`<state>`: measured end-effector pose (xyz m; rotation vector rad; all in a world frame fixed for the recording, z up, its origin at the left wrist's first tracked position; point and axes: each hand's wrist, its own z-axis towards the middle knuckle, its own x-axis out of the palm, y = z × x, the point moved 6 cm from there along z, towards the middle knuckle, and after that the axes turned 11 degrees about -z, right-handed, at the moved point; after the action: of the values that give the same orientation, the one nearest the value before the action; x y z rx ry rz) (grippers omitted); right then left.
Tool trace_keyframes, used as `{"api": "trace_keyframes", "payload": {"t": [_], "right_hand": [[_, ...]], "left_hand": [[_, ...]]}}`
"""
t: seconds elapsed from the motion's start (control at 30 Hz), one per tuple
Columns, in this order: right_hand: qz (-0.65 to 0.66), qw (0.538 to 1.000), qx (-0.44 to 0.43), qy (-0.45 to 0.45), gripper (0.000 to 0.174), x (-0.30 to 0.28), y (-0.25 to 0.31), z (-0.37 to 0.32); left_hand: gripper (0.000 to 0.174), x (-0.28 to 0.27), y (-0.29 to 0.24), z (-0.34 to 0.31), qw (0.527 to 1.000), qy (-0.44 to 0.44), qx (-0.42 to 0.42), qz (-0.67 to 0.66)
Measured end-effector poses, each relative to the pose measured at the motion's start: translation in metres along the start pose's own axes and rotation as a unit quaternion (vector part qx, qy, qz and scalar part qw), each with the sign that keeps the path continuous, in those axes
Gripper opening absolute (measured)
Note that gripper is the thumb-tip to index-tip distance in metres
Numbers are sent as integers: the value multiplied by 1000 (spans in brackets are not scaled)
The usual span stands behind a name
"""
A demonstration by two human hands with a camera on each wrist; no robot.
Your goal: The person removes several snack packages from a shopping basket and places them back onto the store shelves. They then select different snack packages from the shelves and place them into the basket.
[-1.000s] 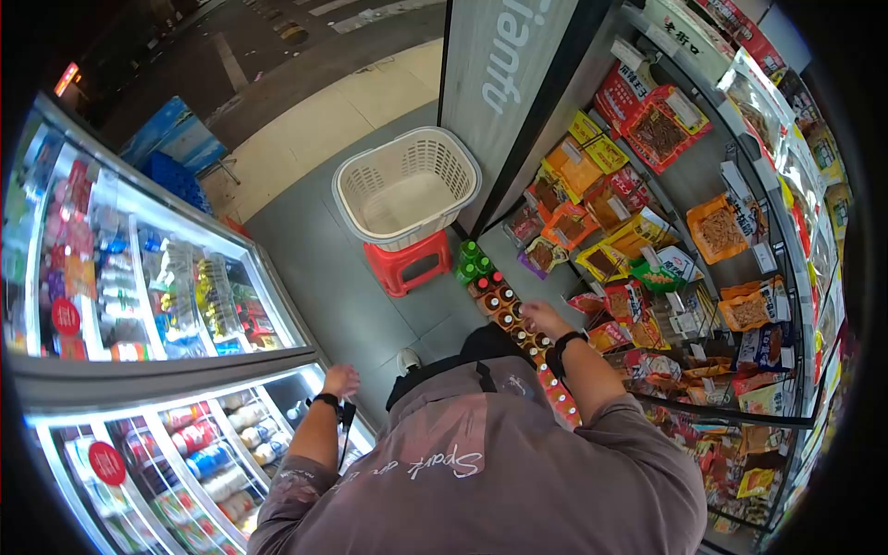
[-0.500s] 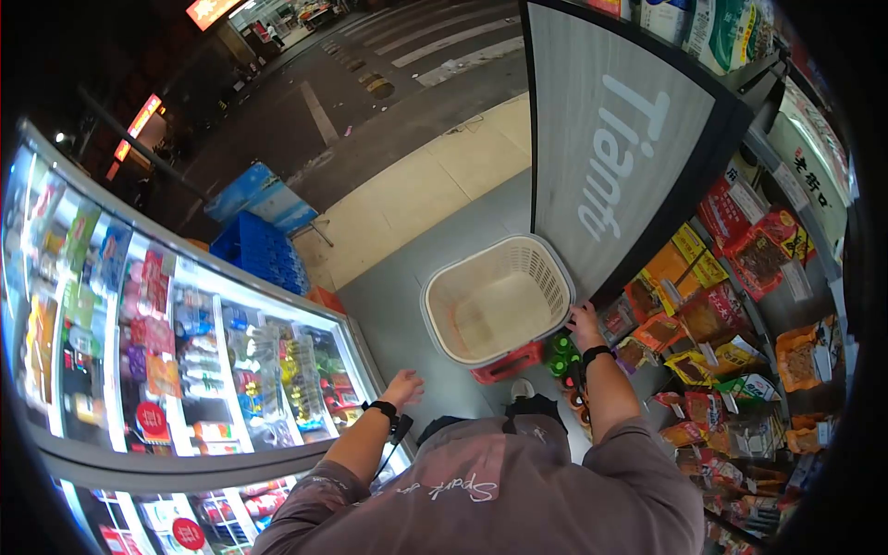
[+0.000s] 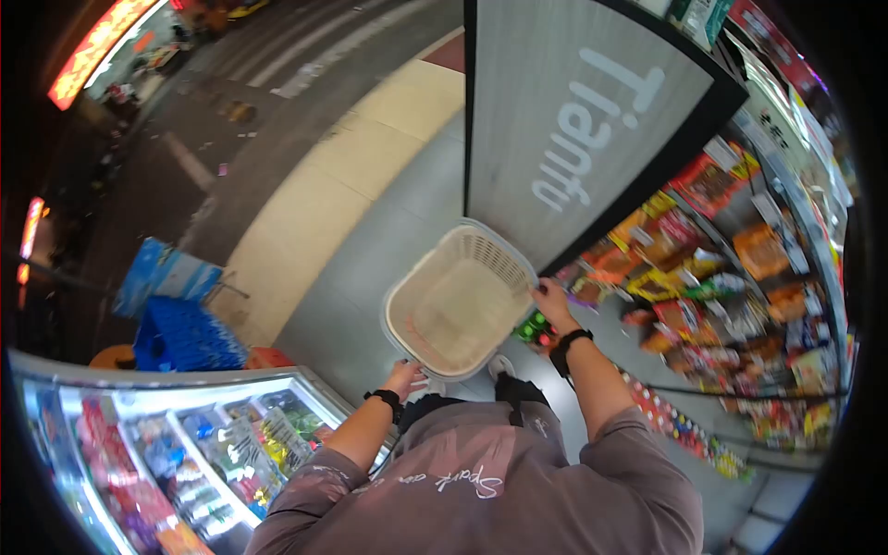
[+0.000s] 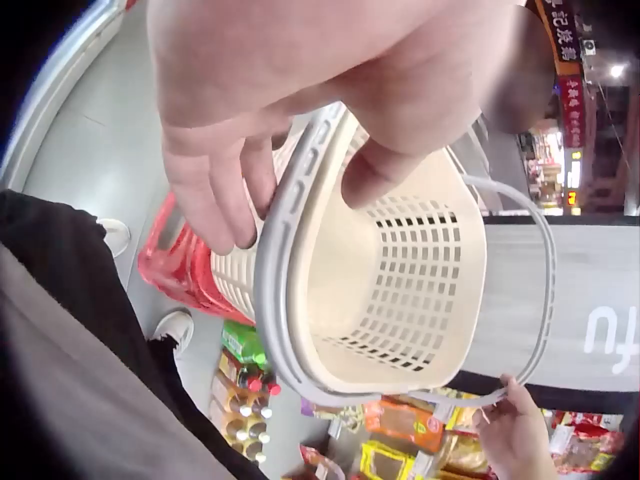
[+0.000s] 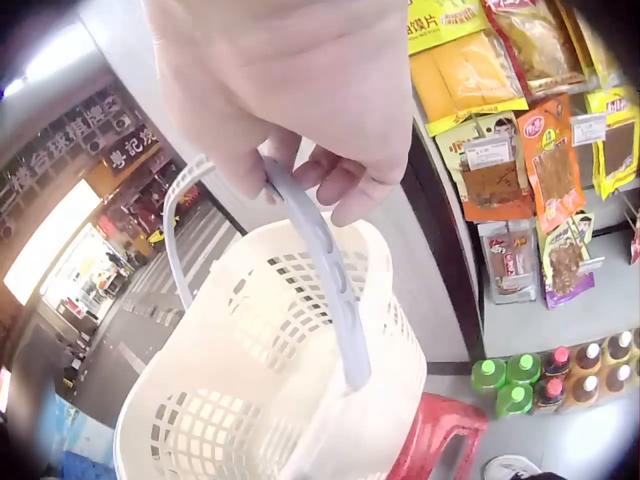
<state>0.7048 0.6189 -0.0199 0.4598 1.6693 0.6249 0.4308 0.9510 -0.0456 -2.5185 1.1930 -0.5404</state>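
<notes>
The cream plastic laundry-style basket [image 3: 462, 319] stands in front of me, its slotted walls and bare inside visible. My right hand [image 3: 553, 305] pinches a raised grey handle [image 5: 335, 280] of it between thumb and fingers. At the basket's near left side is my left hand [image 3: 404, 377]. In the left wrist view its thumb hangs over the inside and its fingers point down outside, with the rim and a second, lowered grey handle [image 4: 272, 290] between them. Under the basket is a red plastic stool [image 4: 185, 265].
A grey panel [image 3: 546, 111] stands right behind the basket. Shelves of packaged snacks [image 3: 684, 314] are on the right, bottles [image 5: 540, 380] on the floor below. A lit drinks fridge [image 3: 203, 453] is at left. Blue crates [image 3: 180, 338] stand near the pavement edge.
My view has moved forward over the basket. The right hand went from above the bottles to the basket and took its handle. The left hand has come from beside the fridge to the rim.
</notes>
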Motion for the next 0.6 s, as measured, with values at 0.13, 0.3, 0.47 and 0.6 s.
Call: {"api": "trace_keyframes", "payload": {"t": [0.13, 0.3, 0.47, 0.6], "right_hand": [[-30, 999, -24, 6, 25, -9, 76, -58], [-73, 988, -107, 83, 23, 6, 138, -124], [34, 996, 3, 85, 21, -20, 135, -177], [182, 974, 50, 124, 22, -37, 127, -234]], "left_hand": [[31, -6, -7, 14, 997, 76, 17, 25], [21, 14, -34, -15, 995, 70, 73, 10], [46, 72, -78, -55, 960, 245, 139, -15], [70, 138, -69, -95, 923, 380, 51, 10]]}}
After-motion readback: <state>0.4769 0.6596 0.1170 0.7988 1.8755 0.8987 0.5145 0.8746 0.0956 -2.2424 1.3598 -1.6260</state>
